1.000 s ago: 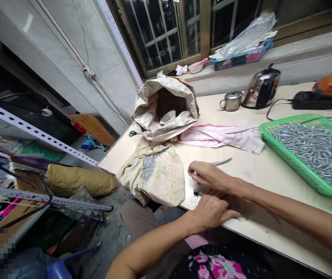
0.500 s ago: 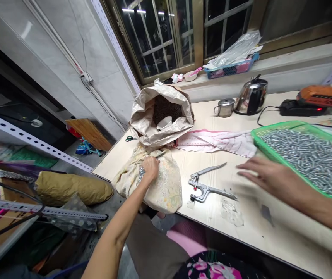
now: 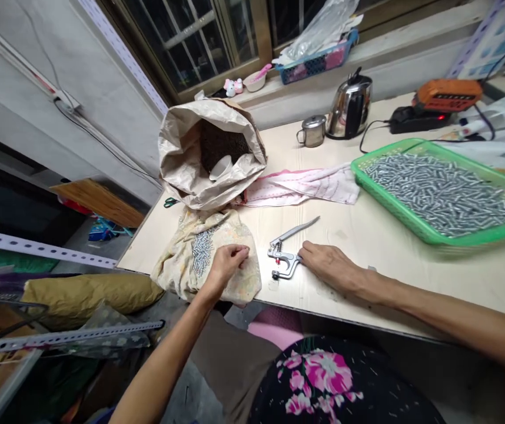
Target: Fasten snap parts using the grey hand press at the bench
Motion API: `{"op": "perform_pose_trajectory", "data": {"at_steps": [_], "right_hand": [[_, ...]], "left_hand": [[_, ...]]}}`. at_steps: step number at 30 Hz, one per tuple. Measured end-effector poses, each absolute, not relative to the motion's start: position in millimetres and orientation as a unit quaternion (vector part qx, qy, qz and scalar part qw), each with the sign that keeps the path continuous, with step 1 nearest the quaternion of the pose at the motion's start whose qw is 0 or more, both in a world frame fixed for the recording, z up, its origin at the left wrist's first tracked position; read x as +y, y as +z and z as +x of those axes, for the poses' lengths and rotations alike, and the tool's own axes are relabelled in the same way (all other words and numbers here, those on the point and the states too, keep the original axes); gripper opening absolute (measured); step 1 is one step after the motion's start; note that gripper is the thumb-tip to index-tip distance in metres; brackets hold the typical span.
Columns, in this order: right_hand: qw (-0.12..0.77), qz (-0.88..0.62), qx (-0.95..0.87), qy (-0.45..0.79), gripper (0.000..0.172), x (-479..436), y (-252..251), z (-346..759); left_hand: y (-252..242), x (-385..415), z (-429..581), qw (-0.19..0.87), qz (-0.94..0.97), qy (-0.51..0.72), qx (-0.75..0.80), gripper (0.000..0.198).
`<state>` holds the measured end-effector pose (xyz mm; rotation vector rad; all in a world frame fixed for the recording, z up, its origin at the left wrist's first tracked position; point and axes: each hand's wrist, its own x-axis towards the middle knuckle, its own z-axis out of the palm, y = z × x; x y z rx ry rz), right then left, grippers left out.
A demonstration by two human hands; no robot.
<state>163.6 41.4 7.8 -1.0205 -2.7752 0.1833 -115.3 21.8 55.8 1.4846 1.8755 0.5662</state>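
My left hand point(image 3: 227, 263) is pinched shut over a floral cloth point(image 3: 217, 259) that hangs over the table's front edge and carries a small heap of metal pins point(image 3: 202, 254). What the pinch holds is too small to make out. My right hand point(image 3: 329, 266) lies on the metal snap pliers point(image 3: 285, 254) in the middle of the table, its fingers curled over the lower handle; the upper handle sticks out toward the back.
A paper sack point(image 3: 211, 150) with dark contents and a white cup stands behind the cloth. A pink cloth point(image 3: 305, 184) lies beside it. A green tray point(image 3: 429, 238) full of metal pins sits at right. A kettle point(image 3: 349, 109), a steel mug point(image 3: 312, 131) and an orange charger point(image 3: 449, 94) stand at the back.
My right hand came back from near the green tray and settled on the pliers. My left hand shifted slightly right on the floral cloth. The camera tilted down and right.
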Motion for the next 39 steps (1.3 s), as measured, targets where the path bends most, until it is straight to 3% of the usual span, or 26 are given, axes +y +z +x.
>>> {"op": "perform_pose_trajectory", "data": {"at_steps": [2,4,17,26,32,39], "right_hand": [[0.109,-0.326,-0.939,0.015,0.022,35,10,165],[0.131,-0.317,-0.939,-0.033,0.027,29,13,167],[0.213,-0.268,-0.921,-0.186,0.032,20,25,172],[0.165,-0.289,-0.932,-0.144,0.032,23,16,174],[0.128,-0.289,-0.948,-0.051,0.026,33,5,176],[0.089,-0.308,-0.947,-0.017,0.022,38,5,175]], "left_hand": [[52,4,-96,0.423,0.518,0.296,0.682,0.036],[48,-8,-79,0.439,0.495,0.325,0.675,0.037],[40,-18,-54,0.345,0.584,0.267,0.685,0.02],[35,-4,-52,0.339,0.593,0.213,0.699,0.02],[35,14,-64,0.459,0.554,0.113,0.686,0.032],[41,28,-63,0.487,0.552,0.043,0.676,0.034]]}}
